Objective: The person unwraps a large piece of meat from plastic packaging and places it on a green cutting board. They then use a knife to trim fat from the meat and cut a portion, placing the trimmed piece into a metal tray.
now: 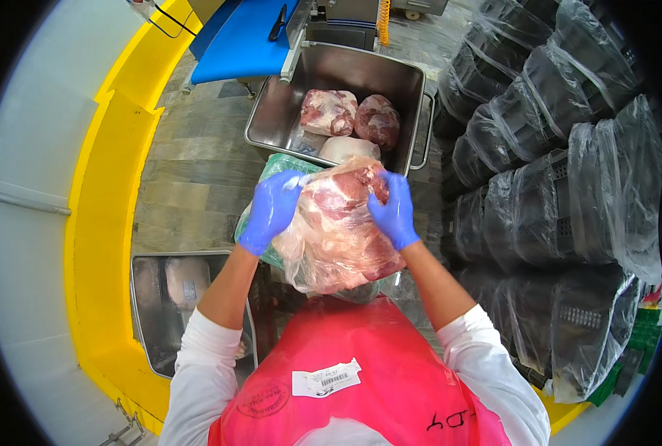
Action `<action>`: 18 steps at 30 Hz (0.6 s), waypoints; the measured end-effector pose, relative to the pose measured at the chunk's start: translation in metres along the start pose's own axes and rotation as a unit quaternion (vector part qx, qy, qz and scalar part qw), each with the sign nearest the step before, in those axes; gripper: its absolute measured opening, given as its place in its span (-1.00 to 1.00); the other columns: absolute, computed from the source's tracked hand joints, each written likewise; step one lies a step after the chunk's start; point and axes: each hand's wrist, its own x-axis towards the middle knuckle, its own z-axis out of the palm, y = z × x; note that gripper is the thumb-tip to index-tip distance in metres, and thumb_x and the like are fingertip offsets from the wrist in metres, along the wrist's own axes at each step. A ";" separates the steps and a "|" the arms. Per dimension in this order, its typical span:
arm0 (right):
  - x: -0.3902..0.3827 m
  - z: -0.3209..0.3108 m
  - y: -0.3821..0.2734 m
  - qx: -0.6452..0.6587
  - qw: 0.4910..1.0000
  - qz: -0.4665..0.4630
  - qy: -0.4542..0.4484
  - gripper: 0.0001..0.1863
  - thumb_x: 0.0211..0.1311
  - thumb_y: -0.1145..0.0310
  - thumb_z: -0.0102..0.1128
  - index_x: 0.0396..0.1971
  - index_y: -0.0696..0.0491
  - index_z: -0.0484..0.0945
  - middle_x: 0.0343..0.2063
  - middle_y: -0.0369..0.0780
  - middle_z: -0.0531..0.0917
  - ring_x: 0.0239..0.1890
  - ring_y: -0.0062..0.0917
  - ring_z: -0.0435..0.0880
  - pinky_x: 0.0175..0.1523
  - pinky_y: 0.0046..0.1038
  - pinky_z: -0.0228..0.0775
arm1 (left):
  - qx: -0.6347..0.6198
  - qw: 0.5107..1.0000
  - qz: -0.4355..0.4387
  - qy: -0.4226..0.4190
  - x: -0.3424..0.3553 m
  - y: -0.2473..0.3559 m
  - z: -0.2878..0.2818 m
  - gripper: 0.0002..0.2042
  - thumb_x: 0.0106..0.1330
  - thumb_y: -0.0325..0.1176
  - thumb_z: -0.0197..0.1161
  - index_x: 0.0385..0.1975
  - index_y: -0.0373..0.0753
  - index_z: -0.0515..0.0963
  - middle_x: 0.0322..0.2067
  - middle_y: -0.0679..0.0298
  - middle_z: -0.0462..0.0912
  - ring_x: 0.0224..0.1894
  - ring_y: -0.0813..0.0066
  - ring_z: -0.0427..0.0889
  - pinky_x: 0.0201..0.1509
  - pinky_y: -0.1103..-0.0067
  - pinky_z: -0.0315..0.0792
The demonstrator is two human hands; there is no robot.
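Near the steel bin point(277, 111), the left hand point(271, 209) and right hand point(395, 214) are grasping a film-covered meat piece point(338, 230), fingers clutching its sides. Inside, other cuts point(329, 111) are lying.

A white label point(326, 379) lies slightly aslant on the front of the red apron point(331, 334); it carries a dark barcode, fine print too small to make out and a bold black mark. Left of it on the apron is a round dark stamp point(263, 401), with lettering across its middle and along its rim. Toward the apron's lower right stand large black handwritten letters point(447, 421). In the left tub point(142, 327), a pack point(182, 275) bears a small pale label, its print too small to read.
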 end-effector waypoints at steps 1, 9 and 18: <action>0.016 0.003 0.014 -0.063 0.997 -0.030 0.016 -0.27 0.10 0.26 0.44 0.31 0.06 0.42 0.14 0.07 0.52 0.09 -0.02 0.59 0.19 -0.12 0.48 | -0.022 0.999 -0.024 0.011 -0.006 0.005 -0.005 -0.82 0.48 -0.44 0.25 -0.11 -0.39 0.73 -0.23 0.25 0.77 -0.16 0.55 0.65 0.01 0.52 0.52; 0.049 0.031 0.010 -0.026 0.986 -0.041 -0.157 0.01 0.03 -0.05 0.54 0.45 0.07 0.32 0.29 0.09 0.49 0.26 0.03 0.54 0.42 -0.09 0.32 | -0.135 0.967 -0.172 0.128 -0.017 -0.079 -0.074 -0.80 0.41 -0.40 0.35 -0.09 -0.37 0.72 -0.20 0.27 0.76 -0.18 0.55 0.65 0.01 0.51 0.54; -0.086 -0.009 -0.039 -0.069 0.930 -0.124 -0.340 -0.68 0.21 0.18 0.37 -0.13 0.04 0.62 -0.52 -0.10 0.62 -0.31 -0.09 0.67 0.11 -0.13 0.45 | -0.294 0.852 -0.398 0.173 -0.128 -0.235 -0.068 -0.77 0.33 -0.35 0.40 -0.11 -0.34 0.71 -0.19 0.16 0.75 -0.24 0.32 0.73 -0.07 0.38 0.62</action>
